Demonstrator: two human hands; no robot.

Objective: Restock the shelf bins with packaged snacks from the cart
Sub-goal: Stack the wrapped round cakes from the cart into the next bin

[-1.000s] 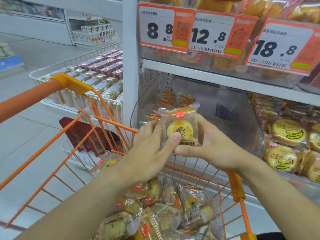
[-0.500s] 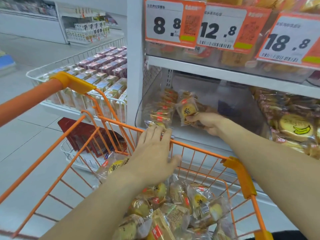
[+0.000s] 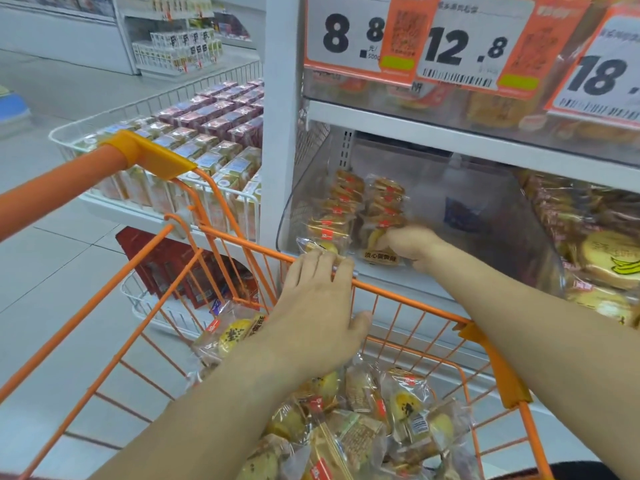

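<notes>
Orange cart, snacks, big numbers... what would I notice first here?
Probably the bright orange cart in front, heaped with wrapped snacks. Next, the right hand setting a snack packet into the clear shelf bin, and the left hand resting on the cart's rim. Big price tags hang above.

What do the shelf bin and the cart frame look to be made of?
Shelf bin: probably clear glossy plastic; packs show through its walls, which catch glare.
Cart frame: seemingly metal wire coated smooth orange, with thin rigid rods; the corner pieces look like moulded plastic.
</notes>
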